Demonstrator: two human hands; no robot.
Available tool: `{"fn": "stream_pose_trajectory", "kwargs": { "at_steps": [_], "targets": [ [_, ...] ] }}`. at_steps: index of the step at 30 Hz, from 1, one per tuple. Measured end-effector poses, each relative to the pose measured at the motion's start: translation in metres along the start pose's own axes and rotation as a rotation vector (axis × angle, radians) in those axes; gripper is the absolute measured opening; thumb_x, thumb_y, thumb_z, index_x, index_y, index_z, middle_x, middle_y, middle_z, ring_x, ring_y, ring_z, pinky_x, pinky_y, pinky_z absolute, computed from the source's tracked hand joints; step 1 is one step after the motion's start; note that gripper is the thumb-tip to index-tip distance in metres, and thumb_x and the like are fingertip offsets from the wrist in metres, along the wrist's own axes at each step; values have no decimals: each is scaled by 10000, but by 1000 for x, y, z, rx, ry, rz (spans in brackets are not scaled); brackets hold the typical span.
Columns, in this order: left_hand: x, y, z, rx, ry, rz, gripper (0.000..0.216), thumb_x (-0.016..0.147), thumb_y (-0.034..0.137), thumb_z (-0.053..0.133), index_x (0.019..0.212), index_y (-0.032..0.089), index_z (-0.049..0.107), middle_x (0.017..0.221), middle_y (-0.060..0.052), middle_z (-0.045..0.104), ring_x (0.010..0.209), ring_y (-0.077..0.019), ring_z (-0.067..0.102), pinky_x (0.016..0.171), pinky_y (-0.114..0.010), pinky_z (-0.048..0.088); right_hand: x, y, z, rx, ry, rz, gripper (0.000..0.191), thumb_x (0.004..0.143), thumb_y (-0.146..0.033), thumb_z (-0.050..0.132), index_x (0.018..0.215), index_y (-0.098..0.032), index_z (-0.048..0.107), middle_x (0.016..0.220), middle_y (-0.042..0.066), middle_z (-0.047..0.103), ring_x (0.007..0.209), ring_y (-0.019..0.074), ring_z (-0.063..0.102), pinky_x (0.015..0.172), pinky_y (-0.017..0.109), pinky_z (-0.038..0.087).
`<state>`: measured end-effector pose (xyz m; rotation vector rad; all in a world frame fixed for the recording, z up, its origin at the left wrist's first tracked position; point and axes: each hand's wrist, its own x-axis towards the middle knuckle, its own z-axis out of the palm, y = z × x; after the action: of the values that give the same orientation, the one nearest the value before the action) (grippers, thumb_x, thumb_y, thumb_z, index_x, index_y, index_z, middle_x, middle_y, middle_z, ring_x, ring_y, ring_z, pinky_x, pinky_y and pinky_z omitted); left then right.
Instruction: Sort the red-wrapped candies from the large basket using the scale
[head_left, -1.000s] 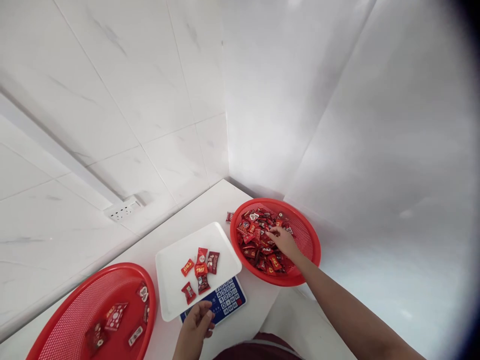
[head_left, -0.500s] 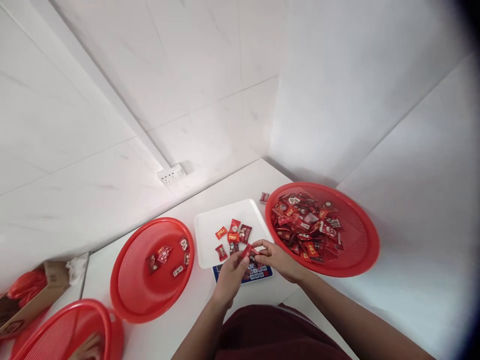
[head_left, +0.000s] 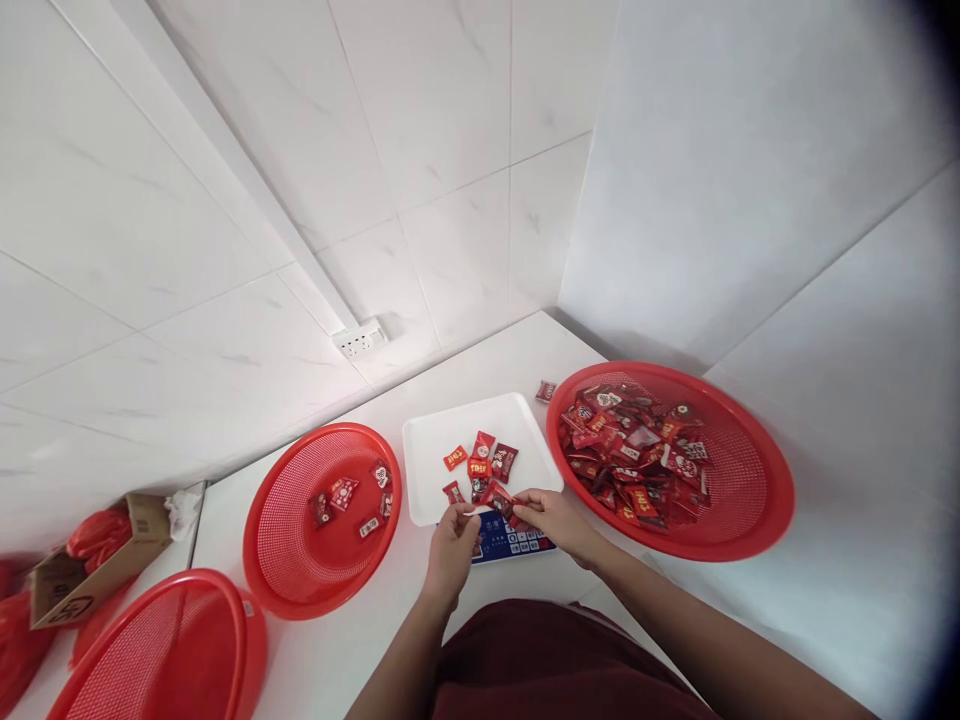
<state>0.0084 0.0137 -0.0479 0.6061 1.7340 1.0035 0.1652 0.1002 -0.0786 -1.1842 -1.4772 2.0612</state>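
Observation:
My right hand (head_left: 551, 518) pinches a small red candy packet (head_left: 501, 498) at the near edge of the white scale tray (head_left: 435, 445), its fingers closed on the wrapper. My left hand (head_left: 452, 545) is beside it with curled fingers touching the tray's near edge, over the scale's blue keypad (head_left: 512, 538). Several red candy packets (head_left: 480, 462) lie on the tray. To the right, a big red basket (head_left: 757, 500) holds a heap of the same packets. Left of the tray, a smaller red basket (head_left: 285, 560) holds a few packets.
One loose packet (head_left: 546, 391) lies on the white counter behind the tray. A third red basket (head_left: 150, 650) stands at the lower left, by a cardboard box (head_left: 90, 560) with red bags. A wall socket (head_left: 358, 338) sits on the tiled wall. The counter fills a corner.
My right hand left the big basket and came to the tray's near edge with a packet. My left hand rose to meet it. The view swung left, showing more baskets.

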Motion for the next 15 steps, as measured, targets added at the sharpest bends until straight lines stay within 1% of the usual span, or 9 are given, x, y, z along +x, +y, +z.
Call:
{"fn": "stream_pose_trajectory", "kwargs": {
  "at_steps": [2, 5, 7, 9, 10, 12, 14, 15],
  "targets": [
    [5, 0, -6, 40, 61, 8, 330, 725, 424, 558, 948, 181, 546, 787, -8, 558, 675, -122, 542, 618, -249, 443, 6, 3, -5, -124, 84, -48, 309, 735, -370, 552, 965, -180, 632, 921, 65, 698, 795, 199, 643, 787, 369, 495],
    [12, -1, -17, 122, 122, 50, 298, 745, 413, 525, 938, 186, 543, 845, -30, 573, 704, -130, 547, 626, -252, 446, 11, 8, -17, -408, 257, -160, 360, 739, -300, 525, 1074, -199, 611, 1083, 83, 656, 815, 200, 628, 820, 380, 486],
    [15, -4, -25, 194, 162, 94, 281, 764, 386, 501, 953, 183, 546, 863, -44, 581, 722, -141, 549, 648, -266, 451, 11, 11, -27, -517, 322, -228, 370, 754, -295, 494, 1093, -195, 603, 1125, 94, 627, 810, 194, 621, 803, 369, 495],
    [16, -10, -34, 282, 210, 146, 277, 773, 361, 488, 964, 172, 553, 875, -61, 590, 744, -156, 555, 688, -289, 456, 10, 14, -39, -579, 359, -272, 367, 775, -305, 462, 1094, -190, 600, 1133, 103, 613, 843, 202, 617, 789, 364, 503],
    [16, -13, -39, 330, 236, 175, 280, 776, 354, 484, 969, 166, 558, 897, -74, 593, 765, -166, 560, 707, -301, 458, 8, 16, -45, -624, 388, -298, 360, 782, -308, 452, 1087, -191, 603, 1132, 106, 610, 889, 216, 610, 811, 372, 496],
    [16, -21, -49, 435, 294, 243, 295, 786, 345, 470, 991, 156, 565, 975, -108, 591, 835, -192, 565, 743, -327, 462, 5, 20, -56, -752, 468, -363, 351, 794, -309, 442, 1082, -192, 605, 1141, 114, 602, 1013, 249, 570, 902, 404, 448],
    [16, -27, -61, 560, 360, 328, 314, 802, 335, 447, 1029, 154, 566, 1053, -134, 580, 955, -228, 547, 813, -368, 452, 2, 26, -65, -900, 548, -409, 368, 808, -310, 428, 1111, -179, 592, 1189, 129, 571, 1132, 274, 497, 979, 430, 381],
    [17, -29, -67, 627, 397, 364, 327, 811, 328, 433, 1054, 153, 564, 1092, -143, 573, 1024, -245, 523, 861, -391, 435, 1, 31, -69, -964, 578, -408, 389, 814, -311, 423, 1139, -164, 575, 1224, 141, 546, 1172, 283, 463, 995, 437, 362]
  ]
}}
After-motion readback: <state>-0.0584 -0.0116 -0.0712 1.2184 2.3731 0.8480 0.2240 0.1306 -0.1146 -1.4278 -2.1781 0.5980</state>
